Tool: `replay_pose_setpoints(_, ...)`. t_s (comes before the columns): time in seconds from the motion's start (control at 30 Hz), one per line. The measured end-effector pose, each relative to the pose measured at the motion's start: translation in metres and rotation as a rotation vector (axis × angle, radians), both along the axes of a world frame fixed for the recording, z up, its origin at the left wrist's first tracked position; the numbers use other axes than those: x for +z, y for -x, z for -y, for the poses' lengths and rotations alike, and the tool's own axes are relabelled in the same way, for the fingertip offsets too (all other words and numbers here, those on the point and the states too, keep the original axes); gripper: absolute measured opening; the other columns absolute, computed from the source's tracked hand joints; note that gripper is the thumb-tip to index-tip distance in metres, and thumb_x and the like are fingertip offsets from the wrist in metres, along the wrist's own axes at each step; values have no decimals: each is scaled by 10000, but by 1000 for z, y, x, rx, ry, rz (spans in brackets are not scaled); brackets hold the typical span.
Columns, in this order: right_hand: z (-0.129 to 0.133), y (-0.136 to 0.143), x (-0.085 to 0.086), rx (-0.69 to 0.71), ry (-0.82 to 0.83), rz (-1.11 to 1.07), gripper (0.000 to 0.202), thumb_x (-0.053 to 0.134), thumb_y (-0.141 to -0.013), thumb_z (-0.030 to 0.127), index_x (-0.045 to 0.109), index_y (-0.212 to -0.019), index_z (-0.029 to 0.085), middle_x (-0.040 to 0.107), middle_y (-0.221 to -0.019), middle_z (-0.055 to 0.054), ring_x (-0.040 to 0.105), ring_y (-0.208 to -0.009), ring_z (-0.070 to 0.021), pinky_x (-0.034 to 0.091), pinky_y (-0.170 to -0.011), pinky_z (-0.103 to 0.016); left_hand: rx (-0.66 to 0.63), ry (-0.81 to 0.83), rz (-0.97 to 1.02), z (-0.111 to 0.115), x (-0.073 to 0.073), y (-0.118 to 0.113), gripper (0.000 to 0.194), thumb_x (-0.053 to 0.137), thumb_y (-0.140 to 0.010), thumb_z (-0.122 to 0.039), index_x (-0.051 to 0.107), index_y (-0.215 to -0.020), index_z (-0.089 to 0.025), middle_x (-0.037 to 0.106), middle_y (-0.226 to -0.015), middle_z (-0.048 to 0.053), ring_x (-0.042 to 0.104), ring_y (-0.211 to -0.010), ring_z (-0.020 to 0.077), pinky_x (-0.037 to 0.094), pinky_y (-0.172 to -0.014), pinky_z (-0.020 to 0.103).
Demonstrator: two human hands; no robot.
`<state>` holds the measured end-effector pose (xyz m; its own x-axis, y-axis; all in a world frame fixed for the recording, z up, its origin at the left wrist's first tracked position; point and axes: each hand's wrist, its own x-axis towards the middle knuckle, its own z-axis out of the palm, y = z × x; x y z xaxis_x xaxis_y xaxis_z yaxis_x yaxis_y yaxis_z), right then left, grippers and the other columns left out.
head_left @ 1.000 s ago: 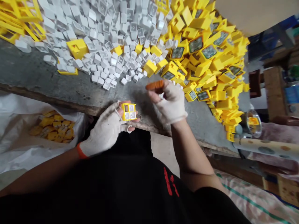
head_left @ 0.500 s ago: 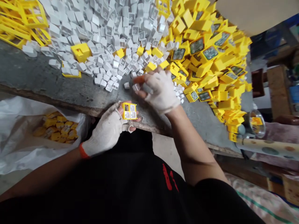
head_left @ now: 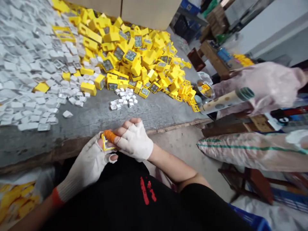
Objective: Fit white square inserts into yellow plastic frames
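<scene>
My left hand (head_left: 88, 160), in a white fingerless glove with an orange cuff, is closed round a small yellow frame (head_left: 104, 147) by the table's front edge. White caps (head_left: 109, 146) show inside the frame's openings. My right hand (head_left: 133, 141), gloved the same way, is curled against the frame's right side. Its orange-wrapped finger presses over the frame's top and hides part of it. Whether a loose cap sits under that finger is hidden.
White caps (head_left: 29, 73) cover the table's left. A heap of yellow housings (head_left: 144, 61) lies at the back, with a small group of white caps (head_left: 124, 98) before it. A patterned roll (head_left: 226, 101) juts out at the right. A bag of yellow parts (head_left: 21, 199) stands at lower left.
The view has swung to the right. My right hand has come from the white caps on the table to the yellow frame in my left hand, and its finger now lies on it.
</scene>
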<state>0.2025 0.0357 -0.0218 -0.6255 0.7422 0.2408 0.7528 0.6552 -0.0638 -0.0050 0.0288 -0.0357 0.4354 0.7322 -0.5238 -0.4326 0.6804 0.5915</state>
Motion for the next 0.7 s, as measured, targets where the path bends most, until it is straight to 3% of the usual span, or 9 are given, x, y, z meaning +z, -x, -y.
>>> replay_pose_setpoints(0.1, 13, -19, 3, 3, 45, -35, 331, 657, -1196, 439, 819, -1422, 259, 861, -1153, -77, 677, -1022, -245, 444, -935, -448, -15, 42, -14, 0, -4, -11, 228, 983, -917, -395, 880, -1105, -317, 860, -1096, 23, 798, -872, 206, 674, -658, 266)
replay_pose_setpoints(0.17, 3, -45, 9, -35, 133, -134, 415, 641, -1194, 498, 781, -1494, 248, 854, -1142, -70, 709, -1026, -242, 481, -941, -435, -13, 60, -8, -3, 1, -19, 297, 975, -918, -375, 850, -1165, -267, 857, -1080, 53, 809, -873, 228, 669, -644, 273)
replay_pose_setpoints(0.23, -25, -79, 13, -251, 187, -245, 411, 657, -1171, 504, 781, -1482, 267, 851, -1150, -66, 736, -1069, -263, 514, -985, -444, -5, 76, -31, -7, 12, -28, 315, 930, -932, -307, 811, -1210, -219, 856, -1072, 96, 826, -875, 269, 661, -616, 290)
replay_pose_setpoints(0.3, -64, -110, 13, -685, 157, -269, 351, 738, -1107, 430, 808, -1398, 247, 849, -1277, -128, 735, -1216, -344, 522, -1073, -522, 22, 109, -80, -10, 26, -36, 303, 867, -930, -223, 771, -1215, -188, 841, -1013, 119, 825, -816, 288, 648, -576, 305)
replay_pose_setpoints(0.33, -84, -122, 10, -837, 178, -244, 392, 804, -1051, 387, 795, -1412, 235, 835, -1369, -158, 721, -1301, -385, 518, -1119, -566, 40, 134, -107, -12, 33, -39, 288, 831, -938, -199, 755, -1215, -180, 832, -985, 120, 815, -776, 282, 644, -563, 309)
replay_pose_setpoints(0.4, -116, -137, 4, -977, 251, -191, 503, 880, -960, 322, 766, -1437, 210, 799, -1488, -193, 689, -1409, -434, 504, -1183, -628, 77, 182, -155, -13, 44, -43, 235, 747, -981, -190, 732, -1215, -168, 823, -969, 130, 796, -725, 266, 638, -547, 312)
replay_pose_setpoints(0.5, -130, -143, -4, -930, 343, -228, 521, 841, -944, 285, 744, -1447, 190, 784, -1507, -186, 709, -1408, -391, 527, -1212, -589, 105, 205, -207, -12, 50, -43, 227, 647, -1043, -203, 716, -1256, -164, 820, -977, 136, 783, -707, 251, 637, -551, 312)
replay_pose_setpoints(0.6, -107, -149, -4, -862, 301, -277, 508, 757, -959, 264, 735, -1460, 183, 749, -1537, -188, 728, -1359, -349, 578, -1163, -520, 114, 206, -233, -11, 45, -38, 276, 679, -1009, -197, 698, -1284, -184, 810, -957, 106, 775, -707, 248, 626, -555, 305)
replay_pose_setpoints(0.7, -74, -154, 5, -802, 205, -60, 607, 725, -935, 209, 714, -1542, 201, 721, -1579, -215, 700, -1378, -423, 570, -1146, -603, 80, 154, -208, -9, 35, -33, 295, 754, -958, -216, 691, -1246, -191, 809, -957, 102, 789, -746, 266, 618, -563, 305)
